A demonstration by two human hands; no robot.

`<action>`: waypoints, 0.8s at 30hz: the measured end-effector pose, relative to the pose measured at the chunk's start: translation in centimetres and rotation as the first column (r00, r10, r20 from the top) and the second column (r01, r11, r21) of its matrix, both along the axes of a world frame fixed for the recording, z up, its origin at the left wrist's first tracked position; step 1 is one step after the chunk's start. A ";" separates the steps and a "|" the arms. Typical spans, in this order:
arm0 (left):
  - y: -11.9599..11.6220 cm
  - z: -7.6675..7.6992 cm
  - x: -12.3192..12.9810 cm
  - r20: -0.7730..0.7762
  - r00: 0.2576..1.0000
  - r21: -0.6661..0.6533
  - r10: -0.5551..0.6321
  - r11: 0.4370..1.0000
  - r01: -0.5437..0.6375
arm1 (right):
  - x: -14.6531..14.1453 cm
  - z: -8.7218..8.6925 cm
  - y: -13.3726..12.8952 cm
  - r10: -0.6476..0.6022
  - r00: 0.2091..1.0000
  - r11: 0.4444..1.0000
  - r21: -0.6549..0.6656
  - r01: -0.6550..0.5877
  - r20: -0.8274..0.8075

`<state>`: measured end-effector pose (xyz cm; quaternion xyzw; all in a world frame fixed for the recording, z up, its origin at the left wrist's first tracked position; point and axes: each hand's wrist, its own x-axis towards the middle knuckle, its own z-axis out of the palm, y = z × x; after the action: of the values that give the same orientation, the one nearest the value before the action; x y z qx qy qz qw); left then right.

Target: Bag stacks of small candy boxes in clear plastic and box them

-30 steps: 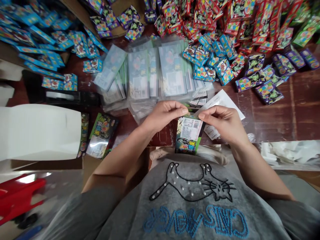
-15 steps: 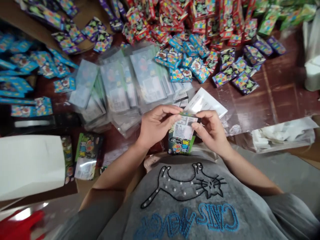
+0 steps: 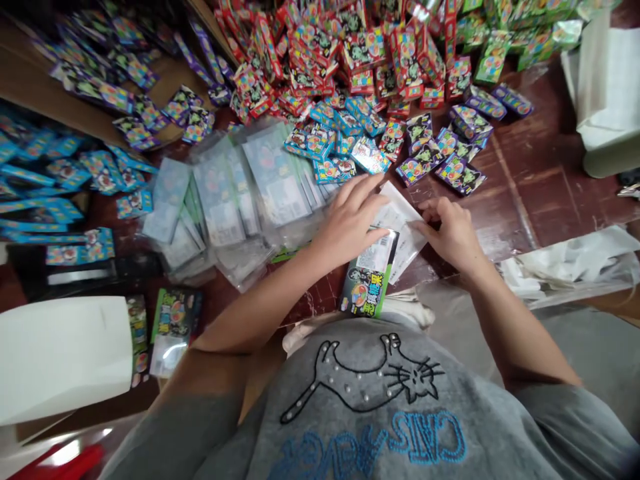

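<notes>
Fingers (image 3: 363, 191) of our left hand (image 3: 343, 230) are spread, tips over the left part of a white sheet (image 3: 399, 207); on our right hand (image 3: 450, 235), thumb and forefinger stand close together at the sheet's right edge, and we cannot tell whether they pinch it. Our printed packet (image 3: 369, 287) lies below the left thumb, reaching toward our body. We judge it light, flat and fairly stiff, with a slick face that may slide; grip it by its long side edges. We work on a dark, glossy table (image 3: 530, 167), with clear sleeves (image 3: 280, 180) left of the left fingers, small boxes (image 3: 370, 157) just beyond the fingertips, and a clear bag of white scraps (image 3: 565, 261) right of the right fingers.
</notes>
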<state>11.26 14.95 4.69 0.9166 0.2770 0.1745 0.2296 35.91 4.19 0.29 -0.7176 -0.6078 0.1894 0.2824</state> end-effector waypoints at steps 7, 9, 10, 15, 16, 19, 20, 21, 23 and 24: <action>3.7 3.4 6.9 0.178 0.981 -0.208 -0.078 0.971 0.115 | 4.9 6.2 -0.4 0.076 0.954 0.972 0.235 -0.006 -0.290; 3.7 3.5 7.6 0.215 0.976 -0.332 -0.018 0.939 0.090 | 5.7 7.1 -1.1 0.061 0.942 0.962 0.271 0.032 -0.329; 3.7 3.4 7.8 0.223 0.975 -0.375 0.003 0.923 0.083 | 5.9 7.2 -1.5 0.051 0.938 0.959 0.280 0.051 -0.344; 3.8 2.0 8.2 0.308 0.948 -0.438 -0.084 0.872 0.220 | 6.2 6.9 -2.3 0.039 0.848 0.984 0.168 0.059 -0.528; 3.8 1.8 8.4 0.308 0.944 -0.450 -0.122 0.855 0.258 | 6.3 6.9 -2.3 0.056 0.802 0.992 0.125 0.024 -0.594; 3.5 1.4 8.7 0.245 0.948 -0.516 -0.201 0.801 0.303 | 6.6 7.2 -2.4 0.045 0.717 0.999 0.025 -0.039 -0.695; 3.3 1.3 8.9 0.241 0.951 -0.545 -0.194 0.784 0.297 | 6.7 7.3 -2.5 0.022 0.728 1.000 0.007 -0.023 -0.686; 3.0 1.1 9.0 0.254 0.953 -0.576 -0.168 0.765 0.288 | 6.7 7.2 -2.6 -0.007 0.748 1.000 -0.001 0.008 -0.664; 2.4 0.6 9.3 0.317 0.945 -0.633 -0.086 0.722 0.278 | 6.8 6.7 -3.0 -0.058 0.775 0.996 0.015 0.087 -0.629; 2.1 0.3 9.5 0.352 0.935 -0.653 -0.042 0.704 0.278 | 6.9 6.3 -3.2 -0.080 0.778 0.991 0.032 0.127 -0.624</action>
<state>20.76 17.02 4.97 0.7447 0.2004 0.1793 0.6109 42.77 0.97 6.57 -0.6368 -0.4472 0.3770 0.5023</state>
